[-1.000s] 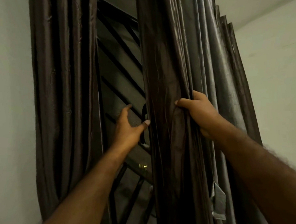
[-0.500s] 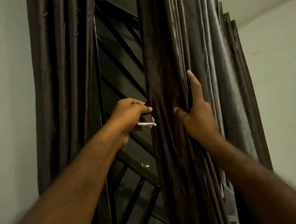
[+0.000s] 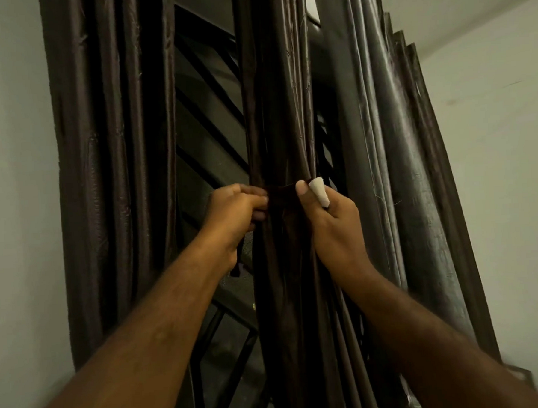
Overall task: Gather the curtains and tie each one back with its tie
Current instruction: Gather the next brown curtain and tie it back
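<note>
Pale wall (image 3: 17,185) either side, dark window grille (image 3: 208,138) behind drapes. Left curtain (image 3: 112,149) and grey right curtain (image 3: 399,165) hang untied. Middle curtain (image 3: 275,110) gathered into narrow bundle. Left hand (image 3: 235,210) curled round tie end at bundle's left edge. Right hand (image 3: 334,222) pinches other end at right edge. Dark tie (image 3: 281,194) crosses bundle front between them. White tab (image 3: 319,191) pokes up beside right thumb. Best approach, I'd say: band level, both ends drawn snug, stray folds tucked inside before fastening.
</note>
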The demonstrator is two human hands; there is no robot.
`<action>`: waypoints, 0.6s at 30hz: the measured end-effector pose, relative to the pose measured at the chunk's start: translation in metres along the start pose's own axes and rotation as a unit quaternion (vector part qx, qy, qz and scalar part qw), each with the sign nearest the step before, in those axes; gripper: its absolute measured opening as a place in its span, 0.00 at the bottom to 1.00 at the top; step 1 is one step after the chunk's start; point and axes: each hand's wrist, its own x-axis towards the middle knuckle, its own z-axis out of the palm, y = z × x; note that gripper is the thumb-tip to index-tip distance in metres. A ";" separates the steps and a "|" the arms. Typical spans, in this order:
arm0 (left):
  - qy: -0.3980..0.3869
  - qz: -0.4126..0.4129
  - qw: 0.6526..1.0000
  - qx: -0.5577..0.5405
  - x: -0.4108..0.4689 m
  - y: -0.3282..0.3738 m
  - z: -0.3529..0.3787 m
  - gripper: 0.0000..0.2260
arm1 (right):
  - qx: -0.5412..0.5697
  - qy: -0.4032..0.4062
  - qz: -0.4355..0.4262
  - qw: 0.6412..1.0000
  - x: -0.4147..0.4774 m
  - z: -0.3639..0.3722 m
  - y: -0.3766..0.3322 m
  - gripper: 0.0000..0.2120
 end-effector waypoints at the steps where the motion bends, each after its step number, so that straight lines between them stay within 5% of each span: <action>1: 0.021 0.013 0.999 0.024 0.003 -0.004 0.000 0.11 | 0.025 0.011 0.023 0.999 0.001 0.000 -0.001 0.17; 4: 0.026 0.039 0.998 0.040 0.011 -0.013 -0.001 0.19 | 0.131 0.003 0.088 0.988 0.000 0.000 0.001 0.14; 9: -0.012 -0.019 0.998 -0.067 0.020 -0.017 0.004 0.09 | 0.268 0.002 0.183 0.946 0.001 0.002 0.002 0.13; 14: -0.085 -0.110 0.963 -0.230 0.020 -0.017 0.013 0.20 | 0.370 -0.015 0.309 0.876 -0.002 0.005 -0.001 0.22; 18: -0.140 -0.138 0.947 -0.255 0.025 -0.022 0.018 0.21 | 0.408 -0.024 0.356 0.840 -0.007 0.012 0.002 0.26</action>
